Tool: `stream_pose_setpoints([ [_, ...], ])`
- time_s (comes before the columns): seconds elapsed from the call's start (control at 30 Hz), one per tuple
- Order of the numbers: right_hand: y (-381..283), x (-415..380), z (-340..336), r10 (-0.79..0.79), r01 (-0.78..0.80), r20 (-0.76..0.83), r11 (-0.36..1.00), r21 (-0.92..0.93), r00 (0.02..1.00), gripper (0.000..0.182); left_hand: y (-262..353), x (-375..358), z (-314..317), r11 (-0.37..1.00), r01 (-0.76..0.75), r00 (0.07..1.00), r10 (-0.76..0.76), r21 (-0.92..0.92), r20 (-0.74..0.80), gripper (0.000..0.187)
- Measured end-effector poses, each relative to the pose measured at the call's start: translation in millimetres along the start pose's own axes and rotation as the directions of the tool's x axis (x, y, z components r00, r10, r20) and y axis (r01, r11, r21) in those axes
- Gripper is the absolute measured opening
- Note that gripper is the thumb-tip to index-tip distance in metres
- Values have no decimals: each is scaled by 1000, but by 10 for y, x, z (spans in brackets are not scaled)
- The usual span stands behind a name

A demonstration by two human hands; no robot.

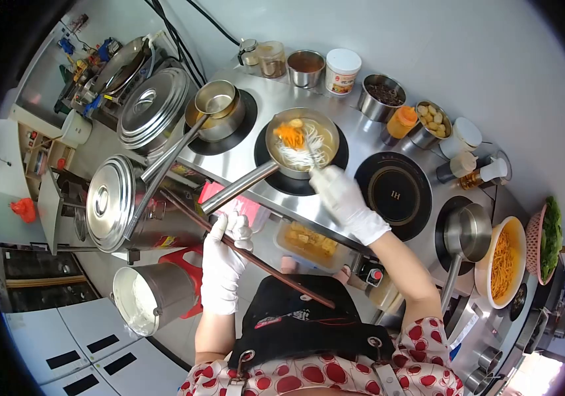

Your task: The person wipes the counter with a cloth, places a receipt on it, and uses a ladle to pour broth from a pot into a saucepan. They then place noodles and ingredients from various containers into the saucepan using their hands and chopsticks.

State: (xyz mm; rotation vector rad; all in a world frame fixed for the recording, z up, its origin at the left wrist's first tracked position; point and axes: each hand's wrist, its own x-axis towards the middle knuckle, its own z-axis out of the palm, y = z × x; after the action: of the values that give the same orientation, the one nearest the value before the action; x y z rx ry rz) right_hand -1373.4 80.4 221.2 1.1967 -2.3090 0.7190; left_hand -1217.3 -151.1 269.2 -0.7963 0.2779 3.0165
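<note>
A saucepan (305,169) sits on a cooktop plate, holding broth, white noodles (310,153) and a blurred clump of orange shreds (290,136). My right hand (343,199), in a white glove, is at the pan's near-right rim, its fingertips pointing toward the noodles. Motion smears those fingers, and a faint thin streak runs from them into the pan. My left hand (227,254), also gloved, is closed around a long brown stick (276,272) that slants down across the front of my apron. Just above that hand ends the saucepan's metal handle (239,188).
Another cooktop plate (393,195) lies to the right, then a small pot (468,231) and a bowl of orange shreds (501,263). Along the wall stand several jars and tins, including a white tub (343,70). Large lidded pots (112,203) stand left, above a bucket (154,297).
</note>
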Motion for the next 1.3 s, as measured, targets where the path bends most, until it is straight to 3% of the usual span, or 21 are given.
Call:
stream_pose_setpoints([
  [0.07,-97,-66,212,-20,25,246,1000,-18,969,33,110,50,-37,999,45,999,-45,-8,8,23],
  [0.13,-101,-82,226,10,-2,236,999,-35,972,34,145,94,-6,996,44,999,-42,81,-31,22],
  [0.2,-121,-62,84,61,-67,-89,995,-75,994,35,150,159,22,993,75,996,-71,91,-50,22],
  [0.23,-117,-108,35,261,-247,-174,964,100,949,30,137,203,53,989,85,995,-78,121,-64,22],
  [0.27,-161,-150,-46,581,-385,-200,721,576,789,20,121,236,84,983,97,993,-86,154,-77,22],
  [0.33,-170,-183,-468,905,-387,-64,242,890,420,23,79,295,124,971,158,987,-154,181,-35,23],
  [0.53,33,-1617,-2135,891,-315,-453,438,842,25,36,-381,362,345,948,158,978,-189,274,90,15],
  [0.63,-7,-2356,-2892,693,-656,-704,461,597,-154,40,-637,384,414,945,306,950,-311,113,25,16],
  [0.77,486,-3677,-3259,496,-885,-857,326,332,-139,31,-962,486,353,916,394,917,-397,73,43,20],
  [0.87,861,-4455,-3181,463,-964,-846,170,-207,263,28,-1224,526,406,916,379,923,-385,134,20,19],
  [0.9,1073,-4811,-3073,639,-972,-769,176,154,-7,29,-1317,505,447,909,393,916,-400,142,24,19],
  [0.93,1075,-4777,-3070,646,-971,-763,175,162,-11,29,-1419,501,473,911,386,919,-393,147,19,19],
  [1.0,1045,-4636,-3008,626,-839,-740,243,487,-248,32,-1550,512,506,899,400,914,-406,178,2,19],
  [1.03,802,-4291,-3115,695,-669,-565,162,725,-444,38,-1599,521,527,894,401,913,-407,201,-9,18],
  [1.07,722,-4413,-3118,789,-526,-431,164,834,-437,37,-1648,506,571,894,381,923,-380,235,-52,17],
  [1.1,290,-4187,-3225,870,-916,-481,101,389,-108,29,-1693,500,593,899,368,929,-368,235,-49,17],
  [1.13,-27,-3797,-3284,857,-996,-508,84,-40,93,23,-1730,497,611,908,349,936,-348,233,-45,18],
  [1.17,-42,-4330,-3188,928,-852,-356,95,515,-112,24,-1783,477,639,914,323,945,-325,245,-35,19],
  [1.2,-212,-4343,-3122,903,-816,-392,86,571,-179,28,-1826,465,665,919,299,953,-303,256,-24,21],
  [1.27,-449,-3531,-3095,744,-668,-436,-18,744,-506,30,-1976,424,775,947,219,976,-207,235,-72,20],
  [1.3,-496,-3409,-2919,811,-701,-442,56,711,-384,31,-2059,402,814,961,211,977,-203,182,-59,22],
])
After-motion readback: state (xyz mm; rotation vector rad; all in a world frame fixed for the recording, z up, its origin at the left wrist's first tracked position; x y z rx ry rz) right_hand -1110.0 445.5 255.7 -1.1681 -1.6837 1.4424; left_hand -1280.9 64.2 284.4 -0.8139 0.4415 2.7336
